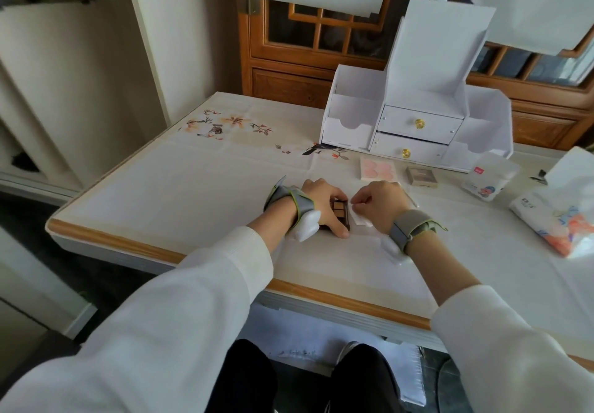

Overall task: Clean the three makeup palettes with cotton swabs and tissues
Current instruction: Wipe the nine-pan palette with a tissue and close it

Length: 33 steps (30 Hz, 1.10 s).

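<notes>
Left hand (321,202): lay at the middle of the frame, curled round the open palette (340,207), thumb on its near edge, fingers over its far edge.
Right hand (377,205): sat just right of that palette, fingers bent, pinching a white tissue (360,219) by its right edge.
Open palette: lay flat on the table (193,181) at centre frame, brown pans showing between the two hands.
Tissue: reached out from under the right hand, touching the palette's right side.
Pink palette (377,169): lay flat just above the right hand in the frame.
Tan palette (421,176): sat just right of the pink one, apart from it.
Cotton swab (410,199): lay loose on the table right of the right hand.
Swab tub (490,179): stood right of the tan palette.
Tissue pack (556,216): lay at the right edge of the frame.
Organizer (418,116): stood in the upper right, white, with two gold-knobbed drawers.
Wrists: wrapped in grey bands.
</notes>
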### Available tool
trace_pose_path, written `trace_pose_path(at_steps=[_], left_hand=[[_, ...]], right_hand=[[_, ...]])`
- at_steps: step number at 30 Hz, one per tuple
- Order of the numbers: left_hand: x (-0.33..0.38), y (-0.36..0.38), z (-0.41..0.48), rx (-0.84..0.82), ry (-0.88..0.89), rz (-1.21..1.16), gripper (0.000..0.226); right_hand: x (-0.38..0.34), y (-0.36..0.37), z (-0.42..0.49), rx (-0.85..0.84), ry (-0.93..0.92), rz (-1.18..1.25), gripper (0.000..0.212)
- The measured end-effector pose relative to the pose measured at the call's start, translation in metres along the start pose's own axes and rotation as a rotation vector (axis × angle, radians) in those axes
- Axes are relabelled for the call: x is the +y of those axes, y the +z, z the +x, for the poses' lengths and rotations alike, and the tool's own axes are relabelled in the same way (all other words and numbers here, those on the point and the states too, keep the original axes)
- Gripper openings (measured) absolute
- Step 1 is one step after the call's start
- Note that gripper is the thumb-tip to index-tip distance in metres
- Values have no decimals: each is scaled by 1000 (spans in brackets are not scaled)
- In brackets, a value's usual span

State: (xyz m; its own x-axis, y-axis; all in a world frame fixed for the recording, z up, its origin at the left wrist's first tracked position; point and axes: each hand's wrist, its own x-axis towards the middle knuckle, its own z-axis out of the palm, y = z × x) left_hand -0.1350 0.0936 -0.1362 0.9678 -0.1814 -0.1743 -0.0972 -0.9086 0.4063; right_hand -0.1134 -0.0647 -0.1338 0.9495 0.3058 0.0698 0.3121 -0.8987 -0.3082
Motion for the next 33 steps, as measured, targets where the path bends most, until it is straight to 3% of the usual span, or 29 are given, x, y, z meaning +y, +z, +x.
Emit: trace_pose_path(at_steps=[11, 14, 33], left_hand=[[0, 0, -3, 21, -3, -30, 79], [0, 0, -3, 23, -4, -36, 79], [-2, 4, 0, 18, -5, 0, 80]], right_hand=[[3, -7, -8, -167, -27, 28, 3], [1, -10, -12, -198, -45, 18, 13], [0, -7, 1, -117, -31, 86, 12]])
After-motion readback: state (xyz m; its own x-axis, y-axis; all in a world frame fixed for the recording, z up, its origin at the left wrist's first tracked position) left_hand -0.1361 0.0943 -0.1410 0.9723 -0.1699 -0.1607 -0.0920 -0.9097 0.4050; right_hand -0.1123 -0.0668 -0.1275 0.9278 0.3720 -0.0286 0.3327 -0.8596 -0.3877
